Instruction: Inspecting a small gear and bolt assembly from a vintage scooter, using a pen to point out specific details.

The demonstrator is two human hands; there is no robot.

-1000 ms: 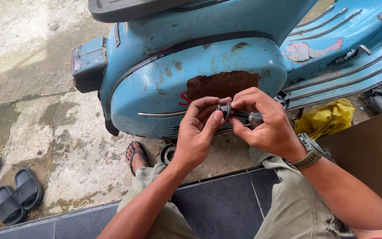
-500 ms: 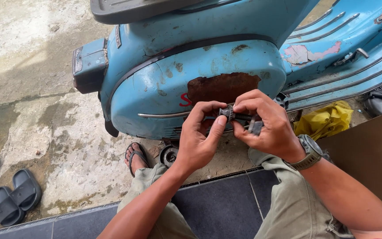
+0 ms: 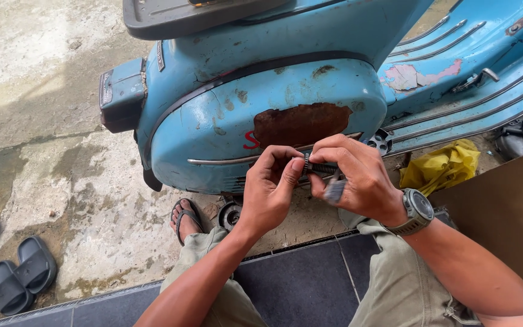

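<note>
Both hands pinch 1 small ribbed metal part (image 3: 313, 167) between them: the left hand (image 3: 269, 194) grips its near end with thumb and forefinger, and the right hand (image 3: 357, 180) closes its fingers over the far end. Just behind that grip stands the blue scooter (image 3: 225, 115), and the wristwatch (image 3: 417, 210) sits just behind the right hand.

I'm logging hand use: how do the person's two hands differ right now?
The left hand is bare at the wrist; the right hand wears a grey wristwatch. The left pinches the small dark metal part at its ringed end; the right grips its other end. Both hold that part before the blue scooter.
</note>
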